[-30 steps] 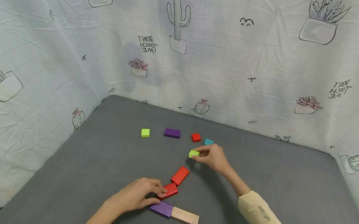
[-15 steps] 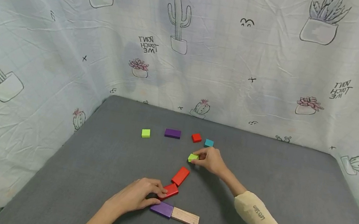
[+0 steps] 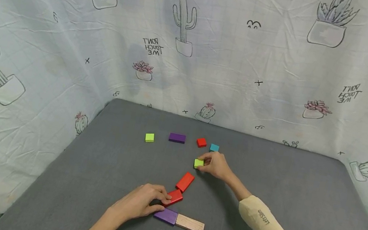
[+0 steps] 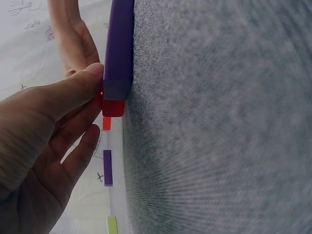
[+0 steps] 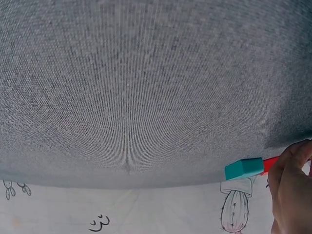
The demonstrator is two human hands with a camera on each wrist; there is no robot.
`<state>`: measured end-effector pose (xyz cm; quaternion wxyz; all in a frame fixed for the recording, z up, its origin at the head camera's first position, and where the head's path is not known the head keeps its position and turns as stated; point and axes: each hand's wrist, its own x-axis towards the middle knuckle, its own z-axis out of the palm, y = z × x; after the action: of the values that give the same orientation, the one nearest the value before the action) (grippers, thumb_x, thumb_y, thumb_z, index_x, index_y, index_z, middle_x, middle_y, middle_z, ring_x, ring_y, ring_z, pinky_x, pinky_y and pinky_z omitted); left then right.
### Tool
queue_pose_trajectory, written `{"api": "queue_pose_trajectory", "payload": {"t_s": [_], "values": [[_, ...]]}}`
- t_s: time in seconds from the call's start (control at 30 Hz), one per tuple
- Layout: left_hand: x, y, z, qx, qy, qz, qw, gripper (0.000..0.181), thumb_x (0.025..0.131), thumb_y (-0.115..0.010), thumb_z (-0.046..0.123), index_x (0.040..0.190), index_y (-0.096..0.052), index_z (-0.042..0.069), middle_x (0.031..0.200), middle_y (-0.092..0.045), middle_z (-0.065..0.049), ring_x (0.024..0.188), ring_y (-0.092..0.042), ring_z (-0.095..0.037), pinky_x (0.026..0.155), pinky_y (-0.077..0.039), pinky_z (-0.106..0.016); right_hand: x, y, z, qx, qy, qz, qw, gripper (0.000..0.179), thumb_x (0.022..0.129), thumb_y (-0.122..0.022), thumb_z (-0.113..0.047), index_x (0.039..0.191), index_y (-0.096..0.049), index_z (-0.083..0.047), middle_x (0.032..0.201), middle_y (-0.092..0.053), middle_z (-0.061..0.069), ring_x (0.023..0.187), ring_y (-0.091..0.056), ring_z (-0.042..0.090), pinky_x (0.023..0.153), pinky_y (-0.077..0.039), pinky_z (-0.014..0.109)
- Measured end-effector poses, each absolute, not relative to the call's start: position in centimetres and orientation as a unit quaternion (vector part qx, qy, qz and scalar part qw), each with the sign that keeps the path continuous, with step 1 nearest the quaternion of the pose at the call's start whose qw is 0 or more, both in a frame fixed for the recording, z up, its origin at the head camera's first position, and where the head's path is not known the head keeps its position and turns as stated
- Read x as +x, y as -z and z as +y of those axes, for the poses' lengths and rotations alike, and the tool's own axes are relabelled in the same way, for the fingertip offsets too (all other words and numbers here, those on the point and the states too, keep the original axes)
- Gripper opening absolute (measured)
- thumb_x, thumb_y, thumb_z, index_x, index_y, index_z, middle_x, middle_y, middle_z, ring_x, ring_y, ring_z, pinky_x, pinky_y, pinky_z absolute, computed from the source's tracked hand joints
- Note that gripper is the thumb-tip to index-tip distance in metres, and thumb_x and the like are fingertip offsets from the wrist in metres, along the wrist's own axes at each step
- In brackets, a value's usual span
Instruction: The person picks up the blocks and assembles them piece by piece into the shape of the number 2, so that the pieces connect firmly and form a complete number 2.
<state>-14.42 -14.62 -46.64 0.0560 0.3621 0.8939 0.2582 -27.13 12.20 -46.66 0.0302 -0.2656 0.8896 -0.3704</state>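
My right hand point(image 3: 216, 165) pinches a lime-green block point(image 3: 199, 164) between thumb and fingers, just beyond a red block point(image 3: 185, 182). The left hand point(image 3: 140, 202) lies over the near blocks: its fingers touch a second red block point(image 3: 174, 197) and its thumb is at the left end of a purple block point(image 3: 166, 216). End to end with that purple block lies a plain wooden block point(image 3: 190, 224). In the left wrist view the thumb point(image 4: 80, 87) meets the purple block point(image 4: 118, 53), and the red one shows partly behind it. The lime-green block is hidden in the right wrist view.
Across the back of the grey table point(image 3: 268, 179) stand another lime-green block point(image 3: 149, 137), a long purple block point(image 3: 177, 138), a small red block point(image 3: 201, 142) and a teal block point(image 3: 214, 148). A cactus-print cloth point(image 3: 215, 63) hangs behind.
My right hand has brought the lime-green block slightly toward me, down to near the far end of the upper red block. The left hand has stayed in place.
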Motion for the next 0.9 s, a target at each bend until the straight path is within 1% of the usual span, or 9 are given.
{"api": "queue_pose_trajectory", "payload": {"t_s": [0.1, 0.23, 0.5, 0.6, 0.67, 0.77, 0.83, 0.9], "values": [[-14.38, 46.72, -14.57, 0.363, -0.257, 0.894, 0.054, 0.022, 0.084, -0.075, 0.015, 0.106, -0.075, 0.013, 0.098, -0.065, 0.011, 0.094, -0.061, -0.003, 0.083, -0.052, -0.027, -27.07, 46.8, 12.29, -0.263, 0.372, 0.889, 0.039, 0.027, 0.076, -0.077, -0.002, 0.102, -0.072, 0.006, 0.09, -0.071, 0.014, 0.078, -0.068, 0.021, 0.066, -0.055, 0.029], [-14.33, 46.77, -14.56, 0.364, -0.258, 0.893, 0.053, 0.022, 0.084, -0.075, 0.015, 0.106, -0.075, 0.013, 0.098, -0.064, 0.011, 0.094, -0.061, -0.003, 0.083, -0.052, -0.027, -27.05, 46.86, 12.3, -0.261, 0.369, 0.891, 0.046, 0.028, 0.076, -0.076, -0.001, 0.103, -0.072, 0.007, 0.092, -0.071, 0.015, 0.079, -0.068, 0.021, 0.067, -0.055, 0.029], [-14.29, 46.56, -14.51, 0.359, -0.261, 0.894, 0.06, 0.022, 0.084, -0.075, 0.015, 0.105, -0.075, 0.013, 0.098, -0.064, 0.011, 0.094, -0.061, -0.003, 0.083, -0.052, -0.027, -27.18, 46.52, 12.5, -0.267, 0.354, 0.894, 0.064, 0.034, 0.072, -0.071, 0.003, 0.106, -0.071, 0.006, 0.089, -0.071, 0.011, 0.074, -0.061, 0.01, 0.063, -0.05, 0.021], [-14.27, 46.55, -14.52, 0.357, -0.262, 0.895, 0.059, 0.021, 0.084, -0.075, 0.015, 0.105, -0.075, 0.013, 0.098, -0.064, 0.012, 0.094, -0.061, -0.002, 0.083, -0.052, -0.027, -27.26, 46.51, 12.58, -0.279, 0.35, 0.892, 0.065, 0.035, 0.071, -0.07, 0.006, 0.107, -0.071, 0.006, 0.088, -0.071, 0.011, 0.071, -0.058, 0.009, 0.061, -0.048, 0.02], [-14.28, 46.56, -14.53, 0.356, -0.262, 0.895, 0.059, 0.021, 0.084, -0.075, 0.015, 0.105, -0.075, 0.013, 0.098, -0.064, 0.012, 0.094, -0.061, -0.002, 0.083, -0.052, -0.028, -27.27, 46.52, 12.62, -0.291, 0.348, 0.889, 0.065, 0.035, 0.072, -0.07, 0.007, 0.107, -0.07, 0.007, 0.091, -0.071, 0.012, 0.073, -0.06, 0.011, 0.063, -0.05, 0.021], [-14.31, 46.59, -14.53, 0.355, -0.263, 0.895, 0.059, 0.02, 0.084, -0.075, 0.015, 0.104, -0.076, 0.013, 0.098, -0.064, 0.012, 0.094, -0.061, -0.003, 0.083, -0.052, -0.028, -27.24, 46.59, 12.65, -0.308, 0.347, 0.883, 0.07, 0.035, 0.074, -0.069, 0.009, 0.109, -0.068, 0.008, 0.099, -0.069, 0.017, 0.082, -0.066, 0.018, 0.068, -0.054, 0.024], [-14.34, 46.59, -14.52, 0.354, -0.262, 0.896, 0.06, 0.019, 0.084, -0.075, 0.016, 0.103, -0.076, 0.013, 0.098, -0.064, 0.012, 0.094, -0.061, -0.003, 0.083, -0.052, -0.028, -27.28, 46.68, 12.63, -0.322, 0.341, 0.881, 0.069, 0.034, 0.076, -0.07, 0.009, 0.11, -0.068, 0.009, 0.105, -0.068, 0.02, 0.09, -0.067, 0.022, 0.072, -0.055, 0.026], [-14.36, 46.59, -14.52, 0.353, -0.262, 0.896, 0.061, 0.019, 0.084, -0.075, 0.016, 0.103, -0.076, 0.013, 0.098, -0.065, 0.011, 0.094, -0.061, -0.003, 0.083, -0.052, -0.028, -27.33, 46.77, 12.59, -0.335, 0.334, 0.879, 0.067, 0.034, 0.077, -0.07, 0.009, 0.111, -0.067, 0.009, 0.106, -0.067, 0.02, 0.092, -0.067, 0.025, 0.074, -0.055, 0.027]]}}
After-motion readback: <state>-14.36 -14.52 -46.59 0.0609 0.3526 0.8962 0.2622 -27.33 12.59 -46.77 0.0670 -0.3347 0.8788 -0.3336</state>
